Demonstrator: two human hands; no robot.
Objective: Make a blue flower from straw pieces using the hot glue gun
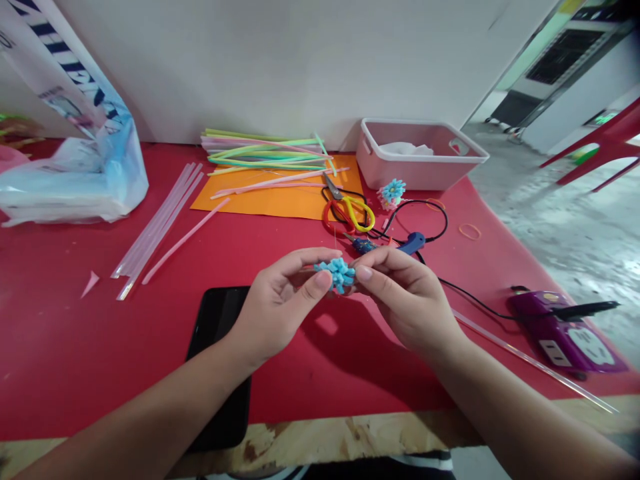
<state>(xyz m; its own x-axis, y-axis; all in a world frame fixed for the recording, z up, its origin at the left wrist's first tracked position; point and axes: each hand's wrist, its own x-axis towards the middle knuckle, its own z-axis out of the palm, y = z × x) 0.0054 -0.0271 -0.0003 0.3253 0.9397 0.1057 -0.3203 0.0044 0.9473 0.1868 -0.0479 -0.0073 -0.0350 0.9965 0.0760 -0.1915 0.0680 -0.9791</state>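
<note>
Between my two hands, above the red table covering, is a small blue flower [338,273] with curled petals. My left hand [285,300] pinches its left side, thumb in front. My right hand [407,293] grips the right side between thumb and forefinger. A thin strand rises from the top of the flower. Just beyond my fingers lie a blue hot glue gun [413,244] and scissors [356,212] with red and yellow handles. Behind them sits a finished-looking cluster of blue and pink flowers [392,193].
A black phone [215,320] lies under my left forearm. Colored straws [270,155] rest on orange paper [240,202]; clear straws [157,227] lie leftward. A pink basket [415,170] stands behind, a plastic bag [110,173] far left, a purple power strip [570,333] with a cord right.
</note>
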